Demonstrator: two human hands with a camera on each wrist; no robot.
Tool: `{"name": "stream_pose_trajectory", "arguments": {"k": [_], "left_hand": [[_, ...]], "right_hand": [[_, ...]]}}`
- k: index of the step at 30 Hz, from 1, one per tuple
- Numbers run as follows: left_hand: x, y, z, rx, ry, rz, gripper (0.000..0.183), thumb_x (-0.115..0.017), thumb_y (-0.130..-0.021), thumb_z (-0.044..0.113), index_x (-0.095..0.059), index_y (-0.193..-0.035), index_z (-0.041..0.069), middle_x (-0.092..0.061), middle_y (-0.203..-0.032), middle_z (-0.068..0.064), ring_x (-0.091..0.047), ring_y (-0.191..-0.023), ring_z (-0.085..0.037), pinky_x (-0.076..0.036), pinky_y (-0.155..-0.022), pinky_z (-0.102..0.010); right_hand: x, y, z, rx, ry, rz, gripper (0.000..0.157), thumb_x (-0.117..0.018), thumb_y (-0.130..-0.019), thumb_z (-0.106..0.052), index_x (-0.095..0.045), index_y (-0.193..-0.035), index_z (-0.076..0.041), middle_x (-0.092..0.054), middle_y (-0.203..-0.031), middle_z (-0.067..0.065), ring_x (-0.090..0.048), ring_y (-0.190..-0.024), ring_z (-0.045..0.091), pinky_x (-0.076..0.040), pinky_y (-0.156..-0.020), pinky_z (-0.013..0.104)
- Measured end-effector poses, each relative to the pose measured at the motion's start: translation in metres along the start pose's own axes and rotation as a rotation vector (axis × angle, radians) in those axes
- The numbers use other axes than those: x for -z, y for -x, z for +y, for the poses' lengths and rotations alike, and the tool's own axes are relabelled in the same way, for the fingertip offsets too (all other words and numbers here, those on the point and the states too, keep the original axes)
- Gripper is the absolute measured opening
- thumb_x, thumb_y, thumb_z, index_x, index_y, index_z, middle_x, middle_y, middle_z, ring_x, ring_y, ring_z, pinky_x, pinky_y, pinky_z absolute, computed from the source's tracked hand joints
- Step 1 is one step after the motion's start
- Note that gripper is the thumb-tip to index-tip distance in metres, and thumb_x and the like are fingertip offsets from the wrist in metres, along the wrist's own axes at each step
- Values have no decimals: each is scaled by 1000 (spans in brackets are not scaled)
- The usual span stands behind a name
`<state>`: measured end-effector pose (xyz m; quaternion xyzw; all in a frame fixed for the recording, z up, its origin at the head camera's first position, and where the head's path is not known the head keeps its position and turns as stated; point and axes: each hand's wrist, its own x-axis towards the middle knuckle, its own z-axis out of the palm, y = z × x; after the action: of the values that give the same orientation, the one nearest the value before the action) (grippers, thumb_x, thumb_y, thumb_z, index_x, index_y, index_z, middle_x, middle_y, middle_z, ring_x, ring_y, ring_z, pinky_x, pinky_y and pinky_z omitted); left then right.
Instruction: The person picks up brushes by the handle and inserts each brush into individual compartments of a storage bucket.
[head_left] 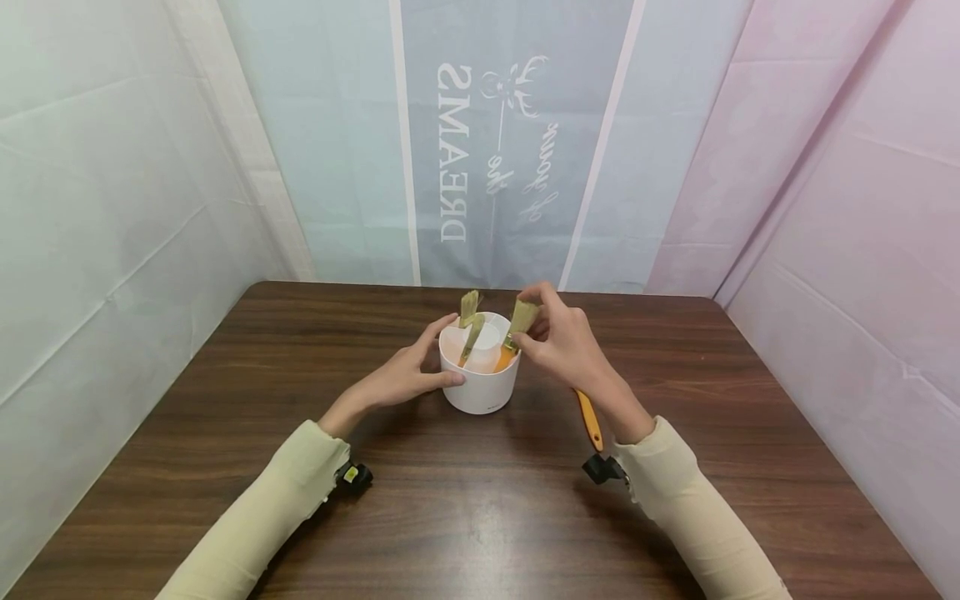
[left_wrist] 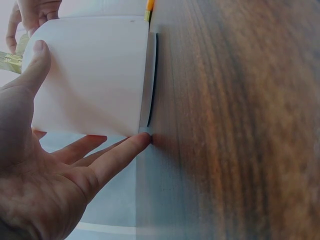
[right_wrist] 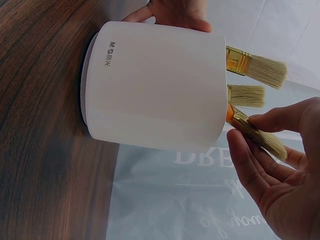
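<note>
A blue-grey cloth curtain (head_left: 517, 250) with white lettering hangs beyond the smooth white cylindrical holder (head_left: 480, 393). The dark brown wood-grain table (head_left: 720, 450) bears the holder near its far edge; wide surface stretches left, right and nearward of it. The left hand (head_left: 397, 377) spans the holder's left side, thumb on the near wall, fingers reaching round it, some tips hidden. At the holder's right rim, the right hand (head_left: 562, 343) pinches an orange-handled, pale-bristled brush (head_left: 524, 318) by its metal band, thumb against fingers; the handle's lower part is concealed inside. Two other pale-bristled brushes (head_left: 468, 307) lean in the holder. Right of it lies an orange brush handle (head_left: 590, 421), partly covered by the right wrist.
</note>
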<state>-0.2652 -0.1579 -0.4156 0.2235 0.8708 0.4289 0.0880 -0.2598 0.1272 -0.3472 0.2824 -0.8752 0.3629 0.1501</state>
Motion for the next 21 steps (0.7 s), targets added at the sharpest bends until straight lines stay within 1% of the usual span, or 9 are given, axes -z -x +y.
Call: {"name": "stream_pose_trajectory", "arguments": {"k": [4, 11, 17, 21], "left_hand": [[0, 0, 0, 2, -1, -1, 98, -75, -92, 52, -7, -163, 48, -43, -161, -13, -45, -147, -33, -39, -115, -62], [0, -1, -1, -9, -5, 0, 100, -75, -92, 52, -7, -165, 41, -46, -159, -14, -48, -145, -33, -40, -114, -62], [0, -1, -2, -11, -5, -4, 100, -75, -92, 52, -7, -165, 42, -46, -158, -14, -49, -144, -33, -41, -114, -62], [0, -1, -2, -18, -3, -4, 99, -75, -92, 52, -7, -164, 46, -46, -159, -14, -49, -144, -33, -41, -114, -61]], "right_hand": [[-1, 0, 0, 0, -1, 0, 48, -77, -89, -6, -53, -131, -9, -73, -90, 9, -72, -76, 18, -60, -67, 34], [0, 0, -2, 9, 10, 5, 48, -76, -89, -6, -53, -130, -9, -73, -87, 8, -72, -76, 17, -60, -67, 35], [0, 0, -2, 17, 9, 15, 47, -76, -89, -6, -53, -131, -8, -73, -87, 7, -71, -76, 17, -59, -68, 34], [0, 0, -2, 8, 5, 19, 47, -76, -89, -6, -54, -130, -9, -72, -87, 7, -71, -75, 17, -59, -67, 34]]}}
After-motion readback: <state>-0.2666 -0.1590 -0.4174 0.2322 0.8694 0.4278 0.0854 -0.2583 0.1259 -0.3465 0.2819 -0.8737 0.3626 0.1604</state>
